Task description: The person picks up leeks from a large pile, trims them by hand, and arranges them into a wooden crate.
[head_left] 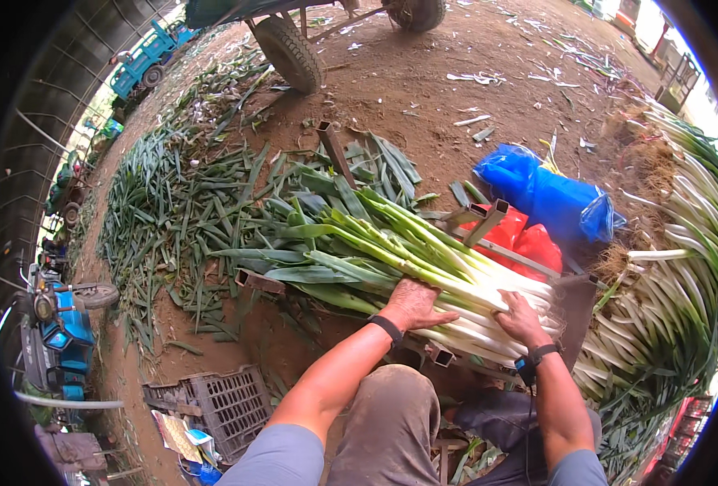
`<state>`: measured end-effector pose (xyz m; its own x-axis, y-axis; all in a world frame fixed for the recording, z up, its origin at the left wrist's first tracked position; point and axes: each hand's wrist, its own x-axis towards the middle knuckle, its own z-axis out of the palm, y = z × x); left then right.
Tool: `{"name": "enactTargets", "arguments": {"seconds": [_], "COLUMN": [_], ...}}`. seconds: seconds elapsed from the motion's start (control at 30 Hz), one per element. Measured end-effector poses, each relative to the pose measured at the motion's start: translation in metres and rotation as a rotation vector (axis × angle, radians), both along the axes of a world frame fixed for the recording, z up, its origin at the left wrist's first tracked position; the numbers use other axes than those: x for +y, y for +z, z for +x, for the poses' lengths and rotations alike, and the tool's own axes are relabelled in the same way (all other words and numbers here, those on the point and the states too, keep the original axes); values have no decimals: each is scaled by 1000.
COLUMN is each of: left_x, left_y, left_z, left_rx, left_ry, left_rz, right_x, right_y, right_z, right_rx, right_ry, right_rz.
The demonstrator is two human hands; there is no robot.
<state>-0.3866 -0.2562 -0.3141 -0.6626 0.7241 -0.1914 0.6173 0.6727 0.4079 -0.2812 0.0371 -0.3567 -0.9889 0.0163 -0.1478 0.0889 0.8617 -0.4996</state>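
Dusty brown-trousered knee (387, 421), left hand (414, 305) pressed thumb-out and right hand (523, 318) curled on long green-and-white leeks (456, 271), whether either grips cannot be told, leeks bundled across brown square-tube metal frame (489, 224)

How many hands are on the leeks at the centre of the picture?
2. The left hand lies near the middle of the leeks; the right hand is farther right, on their white part. None seems hidden.
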Motion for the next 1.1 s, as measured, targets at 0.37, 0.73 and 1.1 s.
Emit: {"name": "enactTargets", "arguments": {"seconds": [0.37, 0.73, 1.1], "left_x": [-1, 46, 35], "left_y": [-3, 2, 0], "left_z": [7, -51, -6], "left_rx": [274, 205, 227], "left_ry": [22, -152, -106], "left_rz": [122, -135, -74], "right_x": [-2, -1, -28], "right_y": [-38, -22, -19], "right_z": [11, 35, 64], "right_rx": [71, 11, 199], "right_ry": [-177, -178, -293], "right_rz": [90, -97, 102]}}
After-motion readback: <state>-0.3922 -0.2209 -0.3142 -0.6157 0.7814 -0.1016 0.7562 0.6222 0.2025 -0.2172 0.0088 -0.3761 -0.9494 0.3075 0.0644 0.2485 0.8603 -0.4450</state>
